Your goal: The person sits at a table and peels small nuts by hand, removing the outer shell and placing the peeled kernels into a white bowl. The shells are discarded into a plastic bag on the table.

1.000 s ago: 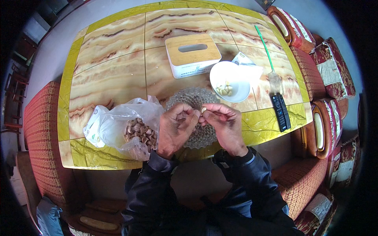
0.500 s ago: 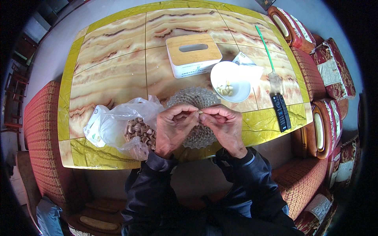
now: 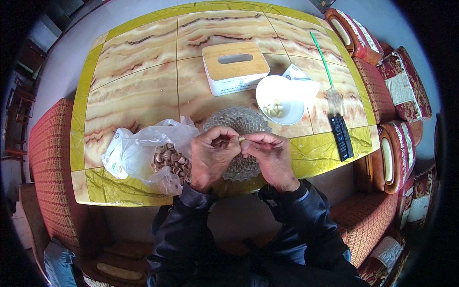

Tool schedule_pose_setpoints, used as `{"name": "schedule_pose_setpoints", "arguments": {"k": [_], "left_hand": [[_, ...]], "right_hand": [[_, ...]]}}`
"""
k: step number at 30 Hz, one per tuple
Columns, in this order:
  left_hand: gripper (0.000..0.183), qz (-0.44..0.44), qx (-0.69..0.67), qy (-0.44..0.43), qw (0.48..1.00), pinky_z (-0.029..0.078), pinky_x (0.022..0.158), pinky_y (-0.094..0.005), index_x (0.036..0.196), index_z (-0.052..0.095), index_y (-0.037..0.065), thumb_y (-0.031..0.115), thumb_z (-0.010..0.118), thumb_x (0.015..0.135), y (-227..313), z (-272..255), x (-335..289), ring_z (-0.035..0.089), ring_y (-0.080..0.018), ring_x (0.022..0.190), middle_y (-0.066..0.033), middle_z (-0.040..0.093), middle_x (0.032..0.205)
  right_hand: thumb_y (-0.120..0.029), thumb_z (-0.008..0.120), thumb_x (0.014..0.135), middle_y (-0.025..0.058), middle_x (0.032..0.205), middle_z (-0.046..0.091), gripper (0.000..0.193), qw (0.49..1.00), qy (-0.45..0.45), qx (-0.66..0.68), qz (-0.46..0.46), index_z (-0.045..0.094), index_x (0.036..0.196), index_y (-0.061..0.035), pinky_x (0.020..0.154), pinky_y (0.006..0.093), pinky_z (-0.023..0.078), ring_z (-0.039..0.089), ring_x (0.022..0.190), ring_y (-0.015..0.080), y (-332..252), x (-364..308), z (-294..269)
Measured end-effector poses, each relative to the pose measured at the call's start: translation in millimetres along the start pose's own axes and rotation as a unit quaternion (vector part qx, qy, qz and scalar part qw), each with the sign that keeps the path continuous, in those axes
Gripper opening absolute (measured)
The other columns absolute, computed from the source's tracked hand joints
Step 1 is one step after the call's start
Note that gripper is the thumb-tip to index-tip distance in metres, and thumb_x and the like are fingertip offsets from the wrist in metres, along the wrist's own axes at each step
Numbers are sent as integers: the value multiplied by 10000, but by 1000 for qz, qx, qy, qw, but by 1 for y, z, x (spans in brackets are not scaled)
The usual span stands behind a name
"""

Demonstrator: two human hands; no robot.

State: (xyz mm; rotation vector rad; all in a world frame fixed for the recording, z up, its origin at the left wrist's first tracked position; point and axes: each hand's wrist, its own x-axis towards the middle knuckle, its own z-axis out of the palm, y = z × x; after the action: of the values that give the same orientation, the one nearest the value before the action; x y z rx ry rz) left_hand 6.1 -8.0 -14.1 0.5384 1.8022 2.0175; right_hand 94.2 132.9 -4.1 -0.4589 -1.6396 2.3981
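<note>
My left hand and my right hand meet fingertip to fingertip, both pinching one small pale garlic clove. They are over a textured clear glass bowl, whose inside is mostly hidden by my fingers. Left of my left hand lies an open plastic bag with many unpeeled, brownish garlic cloves at its mouth. A white bowl beyond my right hand holds several peeled, cream-coloured cloves.
Behind the bowls stands a tissue box with a wooden lid. On the right of the marbled table are a green-handled fly swatter and a black remote control. Patterned sofas surround the table.
My fingertips have shifted slightly around the clove, and my right hand has moved a little to the left. The bowls and bag have stayed in place.
</note>
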Motion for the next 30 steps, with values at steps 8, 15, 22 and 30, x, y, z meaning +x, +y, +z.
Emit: {"name": "schedule_pose_setpoints", "arguments": {"k": [8,15,22,30], "left_hand": [[56,-50,-24,0,998,544,709,-226,923,681,-15,-30,698,871,3,3,2,646,-71,783,-37,701,866],[171,16,-11,-28,999,544,737,-227,1052,706,7,-48,676,893,7,-1,2,655,-91,828,-52,696,947],[149,-6,-53,-48,997,537,707,-225,1074,702,-30,-5,666,931,8,-4,-1,645,-95,780,-66,705,935],[187,-31,-76,-78,994,527,676,-230,1130,684,-42,50,629,976,6,-7,2,630,-96,745,-69,699,889]], "right_hand": [[-36,677,932,78,894,700,145,977,8,176,120,696,1054,38,694,278,547,656,756,140,-7,3,-2],[-62,700,927,81,854,718,146,998,20,38,53,704,1032,39,630,242,547,668,696,119,-9,3,2],[-69,665,961,65,847,702,109,996,-2,-88,-25,685,997,32,632,233,530,642,709,91,-12,-1,5],[-33,605,989,60,867,675,73,986,-39,-120,-107,629,1009,34,678,217,516,641,776,78,-11,-2,7]]}}
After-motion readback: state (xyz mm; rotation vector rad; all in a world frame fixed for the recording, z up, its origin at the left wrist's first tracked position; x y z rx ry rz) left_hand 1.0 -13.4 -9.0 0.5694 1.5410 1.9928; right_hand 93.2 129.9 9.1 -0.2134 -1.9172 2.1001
